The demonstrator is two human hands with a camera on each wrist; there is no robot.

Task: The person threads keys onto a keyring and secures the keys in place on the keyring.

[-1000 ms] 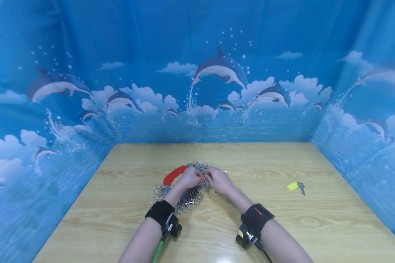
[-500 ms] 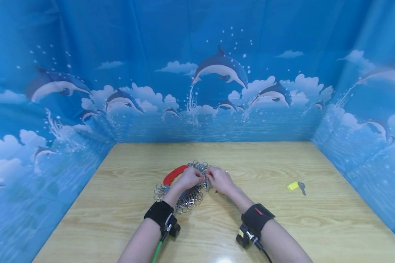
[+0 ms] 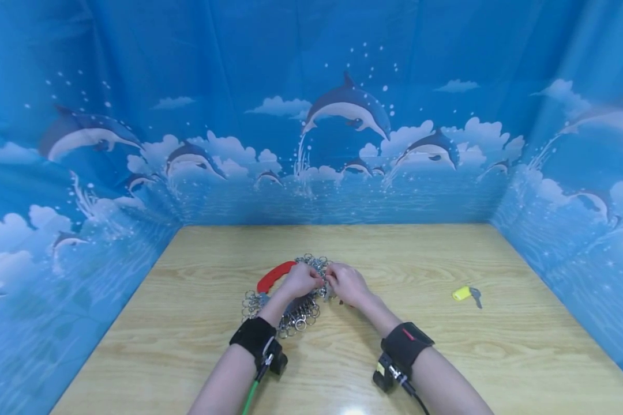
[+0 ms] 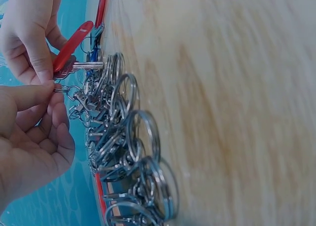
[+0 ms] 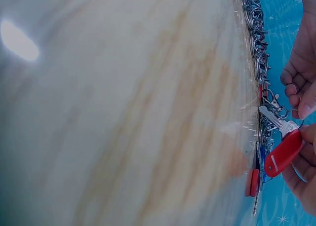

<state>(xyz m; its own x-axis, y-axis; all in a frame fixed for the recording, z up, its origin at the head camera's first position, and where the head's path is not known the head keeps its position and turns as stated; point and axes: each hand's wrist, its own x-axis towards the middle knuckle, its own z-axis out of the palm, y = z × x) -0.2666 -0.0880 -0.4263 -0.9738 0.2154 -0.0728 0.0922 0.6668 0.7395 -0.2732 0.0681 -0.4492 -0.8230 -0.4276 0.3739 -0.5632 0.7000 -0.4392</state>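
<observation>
In the head view my left hand (image 3: 299, 281) and right hand (image 3: 348, 285) meet over a cluster of metal key rings (image 3: 297, 316). My left finger and thumb pinch a small ring (image 4: 60, 89) joined to a clasp (image 4: 87, 101) of the cluster. The right hand holds a red key tag (image 5: 285, 154) with a silver key (image 5: 276, 120) beside that ring. Whether the ring passes through the tag or key is hidden by the fingers. A red curved piece (image 3: 276, 276) runs along the cluster's far left side, partly behind my left hand.
On the right of the wooden table (image 3: 394, 357) lies a yellow key tag (image 3: 461, 293) with a key (image 3: 475, 297). Another red tag (image 5: 252, 182) lies near my right hand. A blue dolphin-print curtain (image 3: 228, 115) walls the back and sides.
My right hand has shifted slightly to the right, and its fingertips are a little farther from the left ones. The left hand stays in place.
</observation>
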